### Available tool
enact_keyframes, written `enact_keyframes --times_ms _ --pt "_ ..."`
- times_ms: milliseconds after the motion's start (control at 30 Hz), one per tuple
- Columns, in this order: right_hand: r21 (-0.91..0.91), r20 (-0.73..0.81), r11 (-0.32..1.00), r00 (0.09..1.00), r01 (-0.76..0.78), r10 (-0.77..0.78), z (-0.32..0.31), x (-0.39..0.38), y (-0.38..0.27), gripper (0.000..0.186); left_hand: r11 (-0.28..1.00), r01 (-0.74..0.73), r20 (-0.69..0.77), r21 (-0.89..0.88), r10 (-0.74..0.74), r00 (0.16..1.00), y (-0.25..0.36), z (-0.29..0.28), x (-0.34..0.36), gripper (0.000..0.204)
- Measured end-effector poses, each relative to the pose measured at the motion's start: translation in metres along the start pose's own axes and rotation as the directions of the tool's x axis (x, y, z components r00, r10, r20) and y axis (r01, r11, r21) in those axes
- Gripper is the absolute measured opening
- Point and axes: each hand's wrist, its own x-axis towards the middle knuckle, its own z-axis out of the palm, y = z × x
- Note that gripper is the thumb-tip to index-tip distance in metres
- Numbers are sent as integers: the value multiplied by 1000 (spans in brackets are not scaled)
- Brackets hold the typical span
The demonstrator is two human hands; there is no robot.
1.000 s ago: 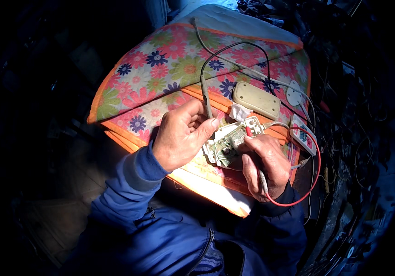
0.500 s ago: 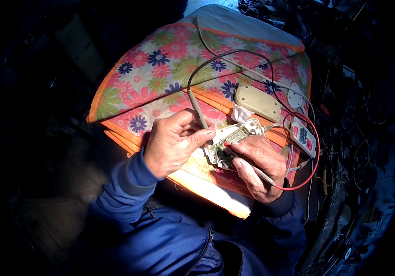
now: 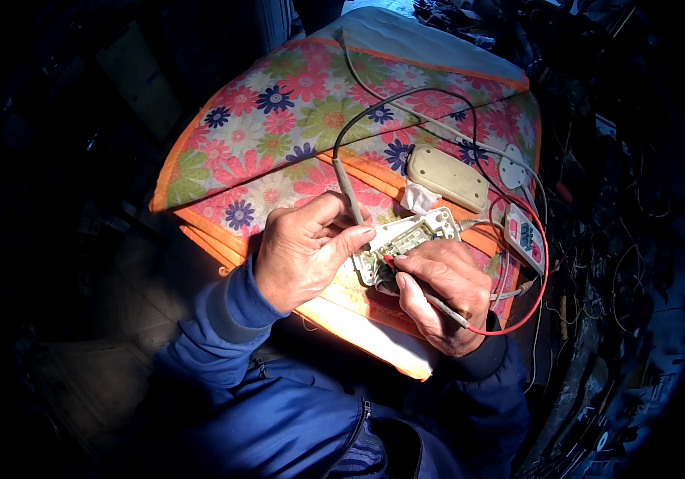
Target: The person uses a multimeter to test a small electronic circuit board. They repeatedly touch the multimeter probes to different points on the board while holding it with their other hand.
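My left hand [image 3: 298,259] pinches a grey-handled test probe [image 3: 347,190] with a black lead, its lower end hidden by the fingers at the casing's left edge. My right hand [image 3: 450,291] grips a second test probe [image 3: 444,310] with a red lead. Its red front part points into an opened, pale plastic casing [image 3: 384,238]. Inside the casing are rows of contacts and some wires, partly covered by my right fingers. I cannot make out exactly where either tip touches. The casing lies on a folded floral cloth [image 3: 278,124], tilted up to the right.
A beige oblong cover [image 3: 448,177] with screw holes lies beyond the casing, beside a crumpled whitish scrap [image 3: 419,198]. To the right are a small white box [image 3: 524,237] with pink and dark markings and a round white piece [image 3: 511,168]. A pale cable [image 3: 406,110] crosses the cloth.
My right hand and the red-lead probe have shifted slightly left. The left hand has moved a little right, its probe tilting slightly. More of the casing's interior shows.
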Motion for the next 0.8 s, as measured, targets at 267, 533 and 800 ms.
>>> enact_keyframes --times_ms 267,533,800 --pt "-49 0 998 999 32 -32 -1 -3 3 19 997 57 -9 43 -57 998 7 0 1 12" --pt "28 -50 998 997 56 -54 3 -10 12 19 998 36 -27 60 -35 999 0 1 1 16" --pt "-18 -56 998 997 52 -53 10 -13 12 19 998 45 -54 36 -43 998 5 4 2 12"
